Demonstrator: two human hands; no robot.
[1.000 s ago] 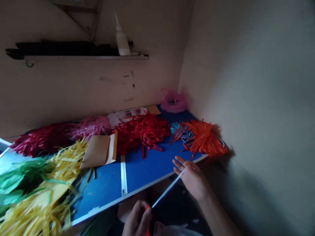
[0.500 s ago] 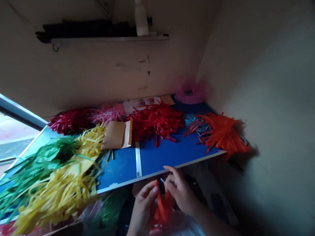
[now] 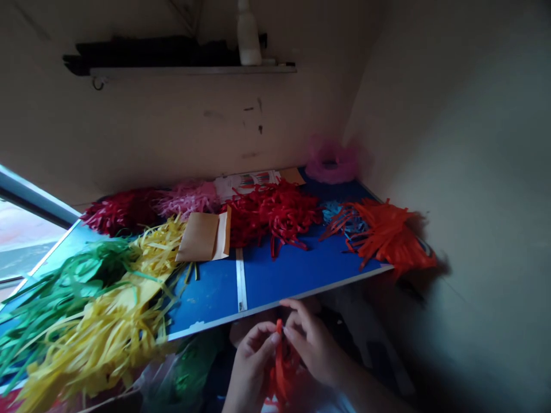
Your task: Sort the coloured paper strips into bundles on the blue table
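Observation:
Just below the table edge, my left hand (image 3: pixel 256 358) pinches an orange-red paper tassel (image 3: pixel 280 367) near its folded top, and the strips hang down in front of me. On the other side of that top is my right hand (image 3: pixel 307 338), with thumb and fingertips closed against the tassel and the index finger stretched forward. Whatever sits between the right fingertips is too small to make out. The lower ends of the strips blur into the shadow over my lap.
The blue table (image 3: pixel 279 281) bears a green tassel pile (image 3: pixel 94 261), yellow tassels (image 3: pixel 99 327), red tassels (image 3: pixel 275 212), pink tassels (image 3: pixel 187 198), orange tassels (image 3: pixel 390 229) and a brown envelope (image 3: pixel 200 236). Behind lies a pink plastic bag (image 3: pixel 331 163). Above, a shelf (image 3: pixel 193 70) holds a white bottle (image 3: pixel 248 37).
My right hand has moved slightly left and down, closer to the tassel's top. The thin white piece that stuck out at its fingertips is now mostly hidden. My left hand keeps its pinch.

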